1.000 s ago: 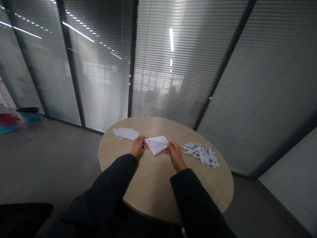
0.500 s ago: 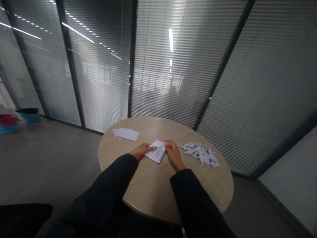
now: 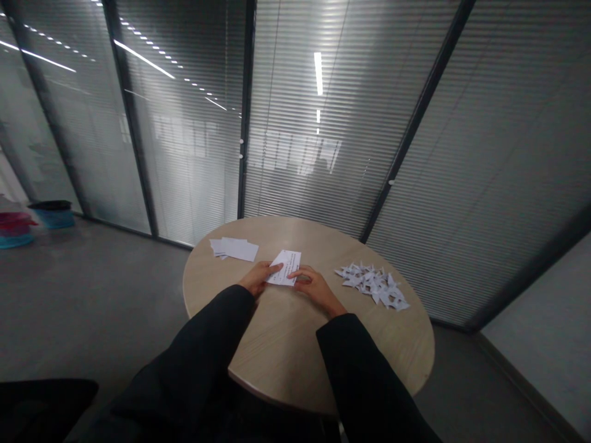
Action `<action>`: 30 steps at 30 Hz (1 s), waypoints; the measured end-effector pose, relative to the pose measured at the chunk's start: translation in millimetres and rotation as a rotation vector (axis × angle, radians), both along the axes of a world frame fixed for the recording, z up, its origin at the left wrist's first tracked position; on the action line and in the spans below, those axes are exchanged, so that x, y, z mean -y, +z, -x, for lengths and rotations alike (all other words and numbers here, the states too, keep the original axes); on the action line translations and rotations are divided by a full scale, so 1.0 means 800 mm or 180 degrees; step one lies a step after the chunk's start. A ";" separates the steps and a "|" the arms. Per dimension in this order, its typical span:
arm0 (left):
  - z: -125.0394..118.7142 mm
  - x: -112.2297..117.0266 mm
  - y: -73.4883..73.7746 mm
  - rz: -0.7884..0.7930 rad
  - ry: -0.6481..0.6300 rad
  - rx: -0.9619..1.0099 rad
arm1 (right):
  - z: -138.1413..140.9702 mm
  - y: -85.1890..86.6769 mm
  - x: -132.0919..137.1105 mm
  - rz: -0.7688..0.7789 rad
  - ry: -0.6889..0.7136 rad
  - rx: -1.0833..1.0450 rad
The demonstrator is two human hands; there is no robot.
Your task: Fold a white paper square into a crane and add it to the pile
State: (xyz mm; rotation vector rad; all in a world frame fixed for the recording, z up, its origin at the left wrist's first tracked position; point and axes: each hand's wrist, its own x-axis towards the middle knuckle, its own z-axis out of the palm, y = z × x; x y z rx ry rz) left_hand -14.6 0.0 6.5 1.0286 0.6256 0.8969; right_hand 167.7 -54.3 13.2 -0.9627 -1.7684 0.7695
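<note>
A sheet of white paper [image 3: 285,264] with printed lines of text is held over the middle of the round table. My left hand [image 3: 258,277] is closed on its left edge, the thumb lying on top. At the lower right edge, the fingers of my right hand [image 3: 316,288] pinch the same paper. To the right lies a pile of white folded paper stars [image 3: 373,285]. Several flat white paper slips [image 3: 236,248] rest in a loose stack at the far left of the table.
The round wooden table [image 3: 286,369] stands close to a glass partition with blinds [image 3: 314,184]. On the floor at far left are a blue bin with a black liner [image 3: 54,216] and a blue bin with a red liner [image 3: 15,229]. A dark object [image 3: 41,406] fills the lower left corner.
The paper has turned in my hands and shifted slightly left and up. My right hand has moved from its upper right corner to the lower right edge. The stars and slips are unmoved.
</note>
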 end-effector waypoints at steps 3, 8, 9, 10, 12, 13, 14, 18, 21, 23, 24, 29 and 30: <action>-0.001 0.000 0.000 -0.0031 -0.0051 0.0016 | 0.002 -0.001 0.000 0.0021 -0.0044 -0.0039; -0.001 0.002 0.000 -0.0163 -0.0018 -0.0106 | 0.004 0.000 0.001 -0.0102 -0.0247 -0.0088; -0.001 0.003 0.001 -0.0186 -0.0033 -0.0123 | 0.004 0.001 0.001 -0.0120 -0.0275 -0.0088; -0.001 0.003 0.001 -0.0207 -0.0056 -0.0133 | 0.004 0.001 0.001 -0.0130 -0.0295 -0.0085; 0.000 0.004 0.001 -0.0244 -0.0091 -0.0143 | 0.004 0.000 0.000 -0.0135 -0.0313 -0.0066; 0.000 0.005 0.001 -0.0259 -0.0111 -0.0151 | 0.003 0.000 0.000 -0.0132 -0.0312 -0.0054; 0.000 0.005 0.000 -0.0269 -0.0126 -0.0164 | 0.003 0.000 -0.001 -0.0131 -0.0309 -0.0039; -0.001 0.003 -0.002 -0.0352 -0.0140 -0.0173 | 0.001 -0.002 -0.003 -0.0217 -0.0345 0.0031; -0.003 0.001 -0.005 -0.0429 -0.0115 -0.0117 | -0.002 -0.002 -0.005 -0.0355 -0.0407 0.0135; -0.005 0.000 -0.007 -0.0459 -0.0116 -0.0114 | -0.003 -0.002 -0.006 -0.0408 -0.0426 0.0218; -0.005 0.000 -0.007 -0.0478 -0.0131 -0.0121 | -0.003 -0.002 -0.007 -0.0418 -0.0435 0.0248; -0.006 0.000 -0.009 -0.0525 -0.0223 -0.0122 | -0.004 -0.006 -0.010 -0.0415 -0.0443 0.0294; -0.006 0.000 -0.008 -0.0503 -0.0203 -0.0117 | -0.004 -0.007 -0.011 -0.0419 -0.0440 0.0282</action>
